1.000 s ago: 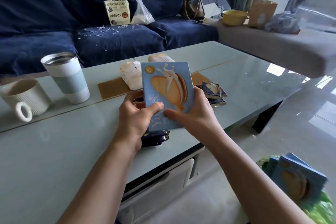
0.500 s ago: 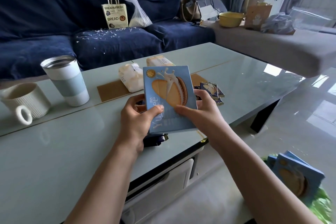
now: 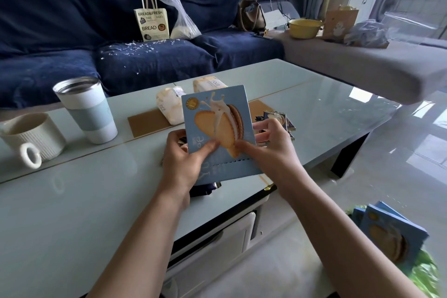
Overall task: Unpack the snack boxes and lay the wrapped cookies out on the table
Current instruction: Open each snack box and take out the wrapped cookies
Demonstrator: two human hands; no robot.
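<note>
- Left hand (image 3: 186,159) grips the blue snack box (image 3: 219,133) at its near-left corner, thumb on the front face, fingers behind.
- Right hand (image 3: 271,152) pinches the box's right side, thumb on the front at the perforated tear strip (image 3: 232,161), fingers behind the right edge. Strip looks partly split on its left part.
- Box is held upright in the air above the near edge of the table (image 3: 72,201), front face toward the camera.
- Risk: the tear runs off the perforation if the thumbs pull unevenly; the panel rips ragged.
- Risk: the box opens suddenly and its contents drop. It hangs over the table's near edge, so packs could fall to the floor.
- Risk: squeezing while tearing crushes the cookies inside.
- Wrapped cookies (image 3: 278,120) already lie just behind the right hand; a dark pack (image 3: 205,189) sits under the left wrist. An elbow swing could scatter either.
- Far left: tumbler (image 3: 84,109) and mug (image 3: 29,138), well apart, low knock risk.
- More boxes (image 3: 391,234) wait at the near right, off the table.
</note>
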